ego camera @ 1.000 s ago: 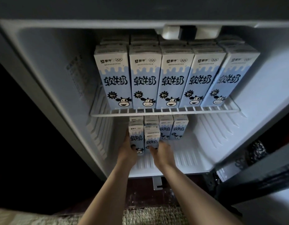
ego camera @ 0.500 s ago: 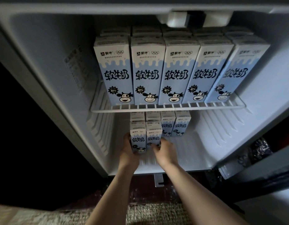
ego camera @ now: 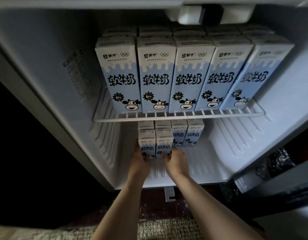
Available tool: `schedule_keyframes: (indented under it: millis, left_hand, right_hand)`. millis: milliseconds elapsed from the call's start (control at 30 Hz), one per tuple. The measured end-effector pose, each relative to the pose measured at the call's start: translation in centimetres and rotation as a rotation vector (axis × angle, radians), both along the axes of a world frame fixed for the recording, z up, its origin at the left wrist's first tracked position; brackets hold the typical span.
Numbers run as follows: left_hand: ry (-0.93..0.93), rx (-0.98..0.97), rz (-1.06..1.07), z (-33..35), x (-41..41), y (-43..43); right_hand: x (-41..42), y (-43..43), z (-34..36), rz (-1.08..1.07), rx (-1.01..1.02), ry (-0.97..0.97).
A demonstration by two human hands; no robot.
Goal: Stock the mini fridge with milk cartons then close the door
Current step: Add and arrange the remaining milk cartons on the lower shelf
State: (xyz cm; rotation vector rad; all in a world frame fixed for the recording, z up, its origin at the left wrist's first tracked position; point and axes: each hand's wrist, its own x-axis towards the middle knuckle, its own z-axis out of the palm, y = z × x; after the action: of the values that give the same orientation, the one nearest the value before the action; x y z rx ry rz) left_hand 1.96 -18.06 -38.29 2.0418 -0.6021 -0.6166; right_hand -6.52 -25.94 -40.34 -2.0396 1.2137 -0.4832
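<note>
My left hand (ego camera: pixel 138 162) grips the left flank of a small pale-blue-and-white cardboard milk carton (ego camera: pixel 146 146), thumb on its printed front. My right hand (ego camera: pixel 177 161) grasps the matching second carton (ego camera: pixel 164 146) from the right side, thumb low on its face. These two boxy cartons stand upright with their sides touching on the ribbed white plastic floor (ego camera: pixel 210 168) of the mini fridge, left of centre. Just behind them is a rear row of small cartons (ego camera: pixel 194 134), also upright. Above runs a white wire shelf (ego camera: pixel 184 116), which carries five tall cartons (ego camera: pixel 156 77) shoulder to shoulder, with flat tops and smooth faces printed with cartoon cows, and more tops behind them. A paper label (ego camera: pixel 73 75) sticks to the smooth left wall. The grey door (ego camera: pixel 288 177) stands open at lower right. A coarse woven rug (ego camera: pixel 167 229) lies below my forearms.
</note>
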Motion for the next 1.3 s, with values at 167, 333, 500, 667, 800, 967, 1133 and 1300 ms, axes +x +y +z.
schedule_keyframes:
  millis: [167,333,500,667,800,967,1133,1300]
  left_hand:
    - [0.047,-0.014,0.049,0.2,-0.1,-0.7]
    - [0.045,0.039,0.026,0.1,0.2,-0.7]
    - [0.137,0.149,0.009,1.3,-0.3,0.4]
    - [-0.057,0.453,-0.324,4.5,-0.3,3.3]
    - [-0.068,0.513,-0.420,9.1,-1.0,4.7]
    - [-0.235,0.596,-0.611,15.3,-3.6,4.9]
    - [-0.462,0.685,-0.749,21.8,-6.8,5.1]
    - [-0.730,0.648,-0.867,28.4,-11.0,5.9]
  right_hand:
    - [0.1,0.1,0.4,-0.007,0.027,-0.008]
    - [0.0,0.1,1.0,-0.007,0.084,0.090]
    - [-1.5,0.9,2.4,-0.035,0.065,0.222]
    - [-3.9,1.3,5.6,0.013,0.043,0.379]
    - [-5.9,1.3,9.7,0.128,0.024,0.488]
    - [-8.4,1.8,16.0,0.271,-0.057,0.636]
    - [-11.6,2.7,24.3,0.280,-0.203,0.660]
    - [-18.0,4.6,31.6,0.252,-0.345,0.604]
